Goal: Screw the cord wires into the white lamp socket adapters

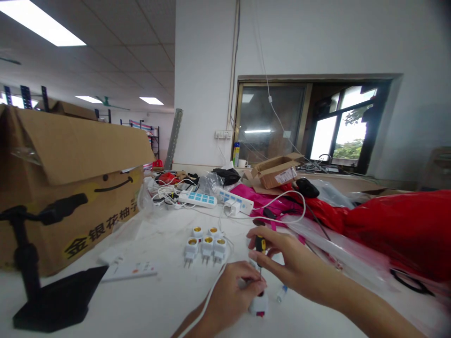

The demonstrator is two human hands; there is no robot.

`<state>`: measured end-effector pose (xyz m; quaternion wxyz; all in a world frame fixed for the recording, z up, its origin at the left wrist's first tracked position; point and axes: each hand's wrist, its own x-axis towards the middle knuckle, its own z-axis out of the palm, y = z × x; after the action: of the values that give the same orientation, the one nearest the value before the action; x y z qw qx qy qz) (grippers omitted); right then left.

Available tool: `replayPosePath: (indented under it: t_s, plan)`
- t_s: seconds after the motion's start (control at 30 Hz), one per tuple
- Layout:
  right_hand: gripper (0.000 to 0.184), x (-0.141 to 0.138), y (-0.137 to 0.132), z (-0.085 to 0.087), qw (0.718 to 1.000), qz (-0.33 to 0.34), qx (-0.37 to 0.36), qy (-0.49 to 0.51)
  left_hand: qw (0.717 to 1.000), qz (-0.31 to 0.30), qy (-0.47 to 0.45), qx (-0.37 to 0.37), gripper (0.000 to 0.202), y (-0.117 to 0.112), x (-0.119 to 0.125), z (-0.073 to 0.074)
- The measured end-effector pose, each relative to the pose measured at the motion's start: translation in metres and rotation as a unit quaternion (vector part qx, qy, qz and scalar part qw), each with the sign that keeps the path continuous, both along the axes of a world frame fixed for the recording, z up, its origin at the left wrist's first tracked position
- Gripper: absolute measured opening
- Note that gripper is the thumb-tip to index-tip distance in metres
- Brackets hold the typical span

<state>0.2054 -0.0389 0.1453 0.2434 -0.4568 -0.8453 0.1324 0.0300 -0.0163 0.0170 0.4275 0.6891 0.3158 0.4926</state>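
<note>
My right hand (285, 256) grips a small screwdriver (260, 243) by its yellow-and-black handle, with the shaft pointing down. Below it my left hand (234, 288) is closed, thumb and fingers pinched around a white plug-in lamp socket (254, 307) with a red switch, near the screwdriver's tip. My fingers hide the spot where the tip meets the socket. Left of the hands, several white plug-in lamp sockets (207, 243) with brass-coloured threads stand grouped on the white table (169, 305). A small clear-and-blue object (282, 293) lies right of the held socket.
A large cardboard box (81, 188) and a black stand (59, 300) occupy the left side. Power strips (198, 198) and tangled cables lie at the back. Red fabric (401, 230) and plastic film (327, 249) cover the right. A white cord (211, 293) crosses my left forearm.
</note>
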Motion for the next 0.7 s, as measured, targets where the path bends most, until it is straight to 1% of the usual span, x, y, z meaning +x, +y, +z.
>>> replayPosePath:
  t_s: [0.07,0.13,0.2,0.23,0.4,0.5,0.63,0.7]
  plan:
    - [0.027,0.002,-0.004,0.012,0.998,-0.001,0.003,-0.069,1.0,-0.008,0.004,-0.001,0.016,-0.001,-0.001,0.002]
    - [0.016,0.003,-0.005,0.024,0.992,0.0,0.001,-0.125,1.0,-0.016,0.008,0.003,0.017,-0.001,-0.001,0.004]
    - [0.009,0.003,-0.002,0.033,0.987,0.007,0.002,-0.161,1.0,-0.02,0.01,0.008,0.018,-0.003,-0.002,0.005]
    - [0.009,0.003,0.001,0.036,0.984,0.009,0.006,-0.177,1.0,-0.02,0.012,0.01,0.019,-0.003,-0.002,0.004]
    - [0.026,-0.002,0.011,0.04,0.97,0.001,0.015,-0.242,1.0,-0.012,0.012,0.022,0.02,-0.002,-0.001,0.002]
    - [0.021,-0.004,0.009,0.044,0.966,0.009,-0.007,-0.26,1.0,-0.013,0.012,0.022,0.021,0.0,-0.002,0.002]
    - [0.025,-0.005,0.006,0.049,0.966,0.033,-0.055,-0.251,0.999,-0.019,0.013,0.021,0.02,-0.002,-0.003,0.003]
    - [0.017,-0.005,0.007,0.048,0.968,0.029,-0.059,-0.242,1.0,-0.015,0.012,0.024,0.02,-0.003,-0.003,0.002]
